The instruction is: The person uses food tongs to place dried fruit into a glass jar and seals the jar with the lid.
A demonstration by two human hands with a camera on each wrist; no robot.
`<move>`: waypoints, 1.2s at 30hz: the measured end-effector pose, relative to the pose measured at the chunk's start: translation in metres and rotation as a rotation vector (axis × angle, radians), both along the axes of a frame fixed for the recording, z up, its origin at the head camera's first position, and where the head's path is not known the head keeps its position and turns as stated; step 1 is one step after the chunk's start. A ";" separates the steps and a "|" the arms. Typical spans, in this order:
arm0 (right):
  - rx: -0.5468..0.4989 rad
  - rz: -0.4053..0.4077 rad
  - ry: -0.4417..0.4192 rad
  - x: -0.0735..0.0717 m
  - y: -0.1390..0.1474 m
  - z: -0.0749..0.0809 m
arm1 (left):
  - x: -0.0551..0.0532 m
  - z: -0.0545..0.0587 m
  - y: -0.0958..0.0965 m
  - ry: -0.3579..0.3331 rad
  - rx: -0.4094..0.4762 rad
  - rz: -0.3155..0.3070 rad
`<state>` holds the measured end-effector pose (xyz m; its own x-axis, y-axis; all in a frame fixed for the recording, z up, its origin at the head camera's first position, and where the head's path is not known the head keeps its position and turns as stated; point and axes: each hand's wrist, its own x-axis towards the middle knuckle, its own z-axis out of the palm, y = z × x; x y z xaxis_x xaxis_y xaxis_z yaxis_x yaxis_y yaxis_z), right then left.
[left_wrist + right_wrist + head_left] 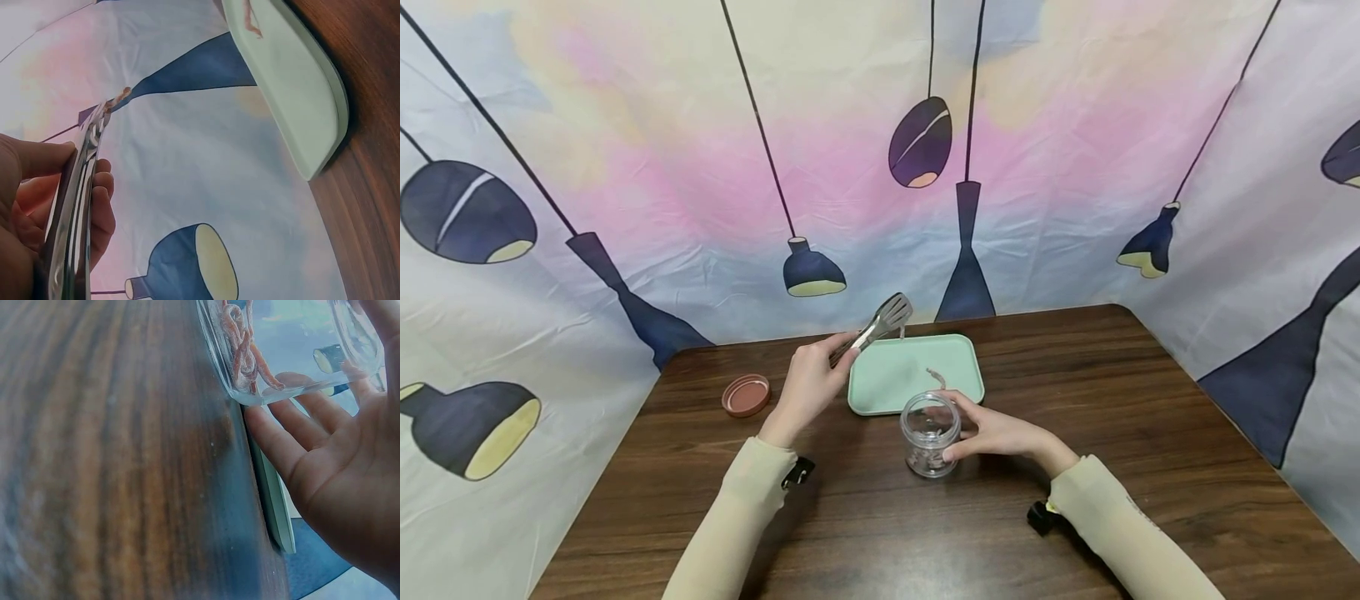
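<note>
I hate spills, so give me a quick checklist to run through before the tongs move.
1. Tongs gripped in the left hand: ok.
2. Held strip caught at the tongs' tips: ok, its end sticks out past them.
3. Held strip over the tray: cannot tell; in the head view it hangs by the far edge.
4. Room on the tray: ok, one loose strip with bare surface around it.
5. Jar upright and steadied by the right hand: ok.
6. Jar closed against spills: not ok, the lid lies apart from it.
</note>
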<state>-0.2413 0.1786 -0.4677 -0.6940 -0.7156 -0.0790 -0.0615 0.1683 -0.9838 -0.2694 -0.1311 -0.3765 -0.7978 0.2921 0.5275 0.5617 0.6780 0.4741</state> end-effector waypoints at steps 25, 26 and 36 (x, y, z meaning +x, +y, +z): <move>0.000 -0.001 0.004 -0.002 -0.001 0.004 | 0.069 0.001 -0.010 0.049 -0.035 -0.087; -0.005 -0.001 0.002 -0.002 -0.001 0.004 | 0.070 0.000 -0.010 0.050 -0.039 -0.089; 0.009 -0.011 0.014 -0.002 0.000 -0.002 | 0.079 -0.005 -0.007 0.025 -0.101 -0.135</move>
